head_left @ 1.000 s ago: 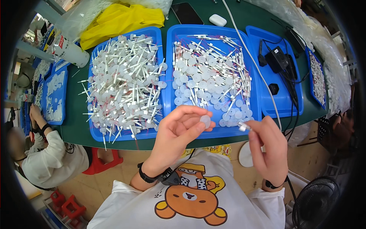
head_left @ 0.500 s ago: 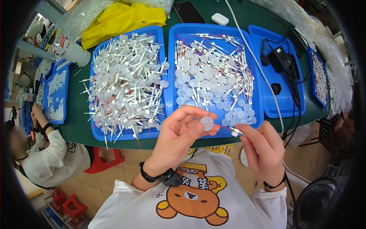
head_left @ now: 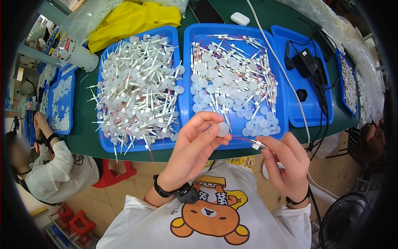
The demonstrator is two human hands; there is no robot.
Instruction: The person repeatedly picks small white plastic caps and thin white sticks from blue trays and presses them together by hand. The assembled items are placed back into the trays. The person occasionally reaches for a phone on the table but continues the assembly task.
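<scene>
Between the thumb and fingers of my left hand (head_left: 194, 139) is a round translucent white disc (head_left: 222, 129). A thin red thread runs from the disc across to my right hand (head_left: 286, 162), whose thumb and forefinger pinch a small white plastic stick (head_left: 258, 144). Both hands are held in front of the near edge of a blue tray (head_left: 280, 108). In that tray lie many white sticks (head_left: 224, 43) and loose-looking discs (head_left: 232, 91), with red threads among them. A second blue tray (head_left: 108, 146) to the left is heaped with similar stick-and-disc pieces (head_left: 139, 91).
A third blue tray (head_left: 298, 116) at right holds a black power adapter (head_left: 304, 62) and cables. A white cord (head_left: 282, 68) crosses above the trays. Yellow bag (head_left: 132, 24), cup (head_left: 78, 56), phone (head_left: 206, 12) and white case (head_left: 239, 19) lie behind. Another person (head_left: 62, 166) sits left; a fan (head_left: 344, 220) stands right.
My left hand has shifted slightly left, drawing the disc a little away from the stick, so more red thread shows between them. My right hand stays nearly in place.
</scene>
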